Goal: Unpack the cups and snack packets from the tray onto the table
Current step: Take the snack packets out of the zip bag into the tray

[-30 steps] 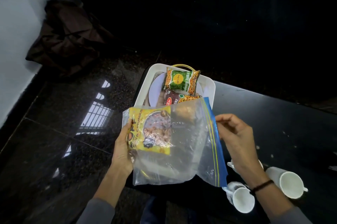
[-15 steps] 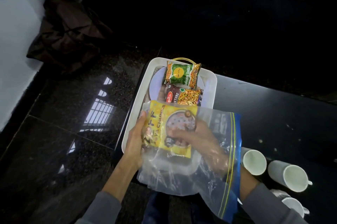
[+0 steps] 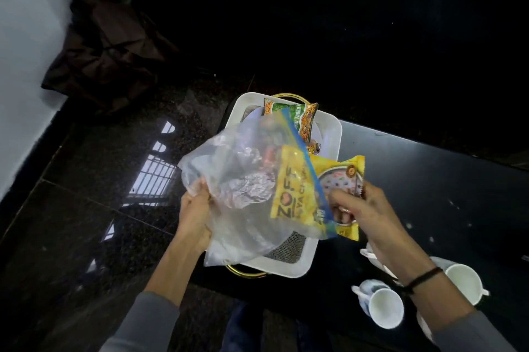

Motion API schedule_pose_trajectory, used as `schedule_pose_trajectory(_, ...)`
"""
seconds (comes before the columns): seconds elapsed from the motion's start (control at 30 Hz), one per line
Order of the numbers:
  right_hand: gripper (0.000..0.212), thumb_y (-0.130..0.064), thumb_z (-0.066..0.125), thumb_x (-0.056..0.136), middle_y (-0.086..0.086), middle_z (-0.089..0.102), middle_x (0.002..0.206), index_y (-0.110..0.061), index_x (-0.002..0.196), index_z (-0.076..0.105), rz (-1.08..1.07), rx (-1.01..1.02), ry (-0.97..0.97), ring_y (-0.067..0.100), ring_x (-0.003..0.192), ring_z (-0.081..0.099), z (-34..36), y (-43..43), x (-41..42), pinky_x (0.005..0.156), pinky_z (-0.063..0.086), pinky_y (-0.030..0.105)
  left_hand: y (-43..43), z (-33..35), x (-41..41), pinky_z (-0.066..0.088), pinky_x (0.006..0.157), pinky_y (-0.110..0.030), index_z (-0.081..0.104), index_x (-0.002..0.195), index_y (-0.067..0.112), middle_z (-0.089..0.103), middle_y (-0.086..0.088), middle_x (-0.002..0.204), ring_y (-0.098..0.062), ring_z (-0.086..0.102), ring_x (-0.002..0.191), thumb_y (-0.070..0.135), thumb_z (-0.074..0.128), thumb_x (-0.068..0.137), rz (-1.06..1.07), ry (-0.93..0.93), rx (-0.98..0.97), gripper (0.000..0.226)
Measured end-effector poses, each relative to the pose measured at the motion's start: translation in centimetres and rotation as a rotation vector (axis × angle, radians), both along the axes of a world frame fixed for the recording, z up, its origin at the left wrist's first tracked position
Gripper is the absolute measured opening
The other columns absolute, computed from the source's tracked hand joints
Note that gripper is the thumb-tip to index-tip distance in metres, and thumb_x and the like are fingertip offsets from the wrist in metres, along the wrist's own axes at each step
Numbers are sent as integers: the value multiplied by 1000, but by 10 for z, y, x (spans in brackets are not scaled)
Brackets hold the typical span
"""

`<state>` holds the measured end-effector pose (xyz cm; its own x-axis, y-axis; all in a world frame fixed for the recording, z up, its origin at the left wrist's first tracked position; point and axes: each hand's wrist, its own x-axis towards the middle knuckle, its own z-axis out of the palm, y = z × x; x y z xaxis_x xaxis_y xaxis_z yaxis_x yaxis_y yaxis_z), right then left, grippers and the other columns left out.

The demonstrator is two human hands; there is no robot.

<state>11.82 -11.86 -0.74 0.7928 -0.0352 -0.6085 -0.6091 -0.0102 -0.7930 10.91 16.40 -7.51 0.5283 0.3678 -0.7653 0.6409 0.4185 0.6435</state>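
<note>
Head view: the left hand (image 3: 194, 208), at about seven o'clock from the frame's centre, is closed on the crumpled edge of a clear zip bag (image 3: 243, 191); the bag hangs over the white tray (image 3: 329, 134), hiding much of its inside. The right hand (image 3: 360, 208), at four o'clock, pinches a yellow snack packet (image 3: 337, 177) between thumb and fingers; the packet lies half inside the bag's blue-and-yellow zip mouth, its right half sticking out above the tray's right rim. A green snack packet (image 3: 303, 119) rests in the tray at the far end, at twelve o'clock from the bag, partly covered by it; another packet below it is mostly hidden. The tray sits at the left end of a dark table (image 3: 443, 194); two white cups (image 3: 383, 306) (image 3: 463, 280) lie on their sides on the table at five o'clock, near the right wrist; a third white shape behind the forearm cannot be made out.
</note>
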Motion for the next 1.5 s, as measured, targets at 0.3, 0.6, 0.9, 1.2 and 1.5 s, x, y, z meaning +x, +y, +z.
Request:
schedule_pose_trajectory(0.3,15,-21,71,79,-8,80,86,-21,93,74,-292,-131,-183,7,79,76,-19,-4,-13,64,58,17,16,0,-17,58,50,-25,72,67,17,68,-1,55,-19,67,49,21,49,92,146,-138,-345,34)
schedule_pose_trajectory(0.6,34,-43,73,69,-6,80,93,-27,99,76,123,-107,67,4,78,75,-47,38,-28,72,60,28,20,9,-19,57,49,-23,75,56,19,65,1,50,-16,66,45,26,48,90,108,-200,-378,44)
schedule_pose_trajectory(0.9,22,-12,72,84,1,81,82,-14,105,67,416,-367,282,14,78,79,-59,44,-34,83,63,34,27,9,-21,35,27,-9,55,33,10,45,1,29,-5,45,23,13,20,103,79,-160,-386,78)
schedule_pose_trajectory(1.2,24,-42,66,95,-4,73,101,-22,107,64,418,-683,-31,16,88,71,-13,38,-22,71,55,28,13,17,-22,57,62,-31,64,85,16,66,-1,64,-19,64,60,17,43,97,92,-70,-220,24)
schedule_pose_trajectory(1.5,65,-88,43,84,-16,71,126,-42,121,72,221,52,28,4,118,67,64,33,-25,109,47,45,-29,79,-12,62,62,-39,77,86,14,74,-9,76,-30,71,66,25,54,80,107,3,-130,26)
